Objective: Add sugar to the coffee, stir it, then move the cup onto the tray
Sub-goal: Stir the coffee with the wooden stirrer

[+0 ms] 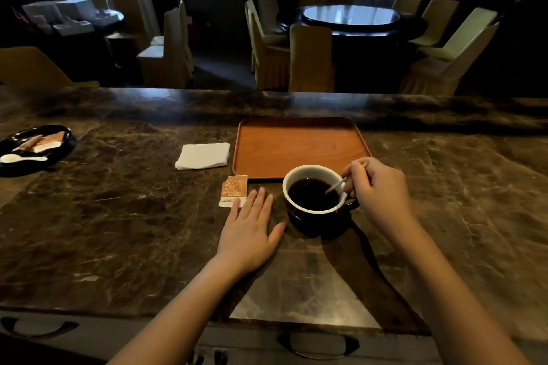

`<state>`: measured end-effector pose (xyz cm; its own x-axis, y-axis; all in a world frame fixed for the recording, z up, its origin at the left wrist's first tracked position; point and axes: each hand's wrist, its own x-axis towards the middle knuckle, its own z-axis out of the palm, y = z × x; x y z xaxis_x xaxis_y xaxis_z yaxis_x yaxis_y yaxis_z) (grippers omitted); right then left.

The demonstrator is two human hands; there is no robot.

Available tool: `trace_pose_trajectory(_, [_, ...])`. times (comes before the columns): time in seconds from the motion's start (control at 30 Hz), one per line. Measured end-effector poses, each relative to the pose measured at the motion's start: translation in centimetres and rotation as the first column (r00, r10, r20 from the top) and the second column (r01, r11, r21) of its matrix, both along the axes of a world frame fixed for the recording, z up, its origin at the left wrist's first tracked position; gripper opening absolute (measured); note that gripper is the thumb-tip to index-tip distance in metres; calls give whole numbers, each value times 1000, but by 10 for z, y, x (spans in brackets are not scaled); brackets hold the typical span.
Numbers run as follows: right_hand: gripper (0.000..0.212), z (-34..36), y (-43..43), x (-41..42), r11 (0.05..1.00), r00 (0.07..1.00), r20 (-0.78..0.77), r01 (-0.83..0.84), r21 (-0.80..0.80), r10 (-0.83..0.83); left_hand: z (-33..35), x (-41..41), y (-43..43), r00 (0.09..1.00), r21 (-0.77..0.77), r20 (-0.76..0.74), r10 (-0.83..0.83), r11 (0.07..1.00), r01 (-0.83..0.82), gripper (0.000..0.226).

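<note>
Cup [314,190] of dark coffee on tabletop [118,231] just in front of wooden tray [299,145], right hand [379,190] pinching stirrer [335,186] dipped in coffee, left hand [249,231] flat, fingers spread, fingertip touching torn sugar packet [233,190]

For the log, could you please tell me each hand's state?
Left hand: open, flat on the counter.
Right hand: closed on the stirrer.

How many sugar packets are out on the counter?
3, as far as I can tell. One torn sugar packet lies by the left hand. Two more packets sit on the black dish at far left; others may be hidden there.
</note>
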<state>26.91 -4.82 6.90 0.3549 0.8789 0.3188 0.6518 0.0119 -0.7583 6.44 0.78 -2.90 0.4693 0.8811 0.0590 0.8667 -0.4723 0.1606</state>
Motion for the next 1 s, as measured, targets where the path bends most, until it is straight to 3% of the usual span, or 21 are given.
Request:
trace_pose_trajectory(0.2, [26,-19,-7,-9,998,963,-263,-62,18,64,0,0,-2,1000,20,11,1,1000,-2,66])
trace_pose_trajectory(0.33, [27,-13,-13,-5,985,927,-347,-166,-38,143,-2,-1,-1,1000,26,14,1,1000,-1,65])
trace_pose_trajectory(0.47, [29,5,-12,7,976,949,-274,-190,-107,155,-4,-1,0,1000,33,12,-1,999,1,66])
trace_pose_trajectory(0.63, [29,13,-4,4,999,996,89,7,-34,-4,-5,-1,0,1000,45,19,-5,999,4,66])
trace_pose_trajectory(0.7, [28,9,-2,-1,999,987,158,25,25,-29,-4,-1,-1,1000,43,26,-6,999,5,67])
trace_pose_trajectory(1.0, [24,-17,-2,-11,994,999,-11,-48,94,49,0,-1,-2,1000,23,24,0,1000,-1,65])
